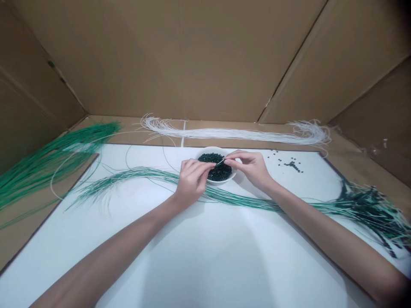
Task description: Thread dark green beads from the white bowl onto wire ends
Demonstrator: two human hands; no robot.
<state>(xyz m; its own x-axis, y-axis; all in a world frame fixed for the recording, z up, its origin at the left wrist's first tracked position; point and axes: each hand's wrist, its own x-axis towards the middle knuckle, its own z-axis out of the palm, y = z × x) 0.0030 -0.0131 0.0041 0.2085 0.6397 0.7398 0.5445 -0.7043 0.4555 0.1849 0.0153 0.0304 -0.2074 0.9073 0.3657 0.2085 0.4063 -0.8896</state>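
Two hands: left hand [192, 183] and right hand [248, 169], both above the bowl
Fingers [207, 165]: pinched together on one thin wire end [221, 161]
White bowl [224, 179]: directly below, heaped with dark green beads [215, 172]
Loose beads [290, 166]: scattered on the white board [135, 256], right of the bowl

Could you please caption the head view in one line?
Left hand and right hand pinch a wire over a white bowl of dark beads.

The left hand [192, 182] and right hand [248, 168] meet over a white bowl [213, 150] of dark green beads [219, 172], a thin pale wire [220, 162] pinched between them.
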